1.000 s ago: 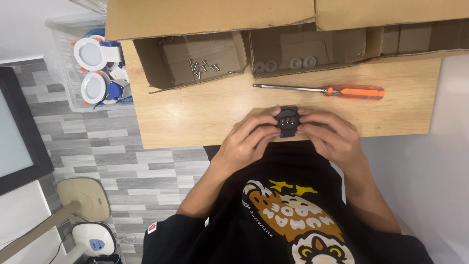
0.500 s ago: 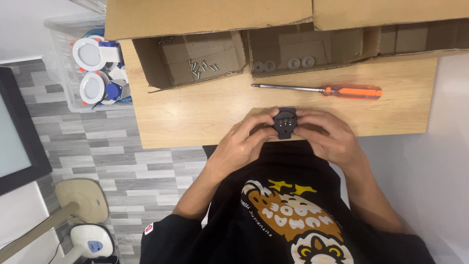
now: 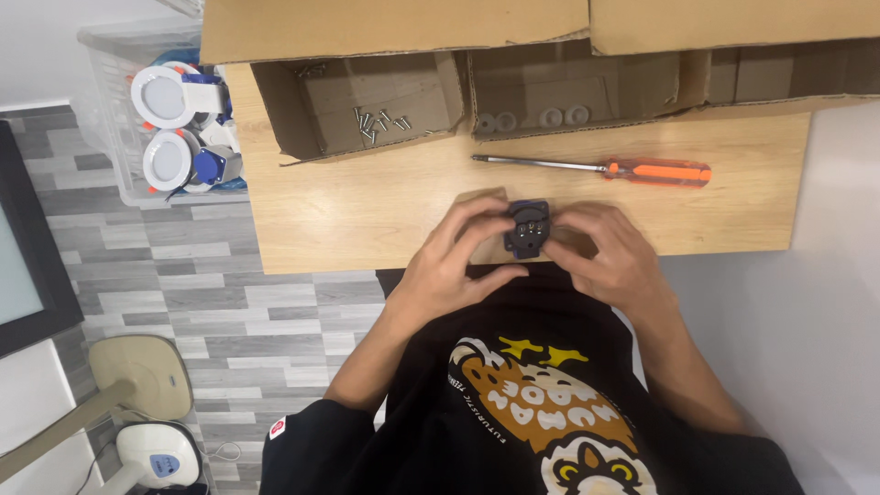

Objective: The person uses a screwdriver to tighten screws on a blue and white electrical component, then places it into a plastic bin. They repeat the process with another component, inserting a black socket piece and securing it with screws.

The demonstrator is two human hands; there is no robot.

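Observation:
Both hands hold a small dark blue-black plastic part [image 3: 527, 227] with round holes in its face, just above the near edge of the wooden table [image 3: 348, 206]. My left hand [image 3: 458, 252] grips its left side with fingers curled over the top. My right hand [image 3: 610, 252] grips its right side. An orange-handled screwdriver [image 3: 596, 168] lies on the table just beyond the hands, its tip pointing left.
Open cardboard boxes stand at the table's far side: one [image 3: 367, 101] holds several screws [image 3: 380, 124], another [image 3: 568, 87] holds grey round washers [image 3: 539, 118]. A clear bin [image 3: 119, 110] with white and blue round parts sits on the floor at left. A lamp base [image 3: 137, 371] stands at lower left.
The hands have turned the dark part slightly, so its holed face now points up at the camera. The screwdriver and boxes have not moved.

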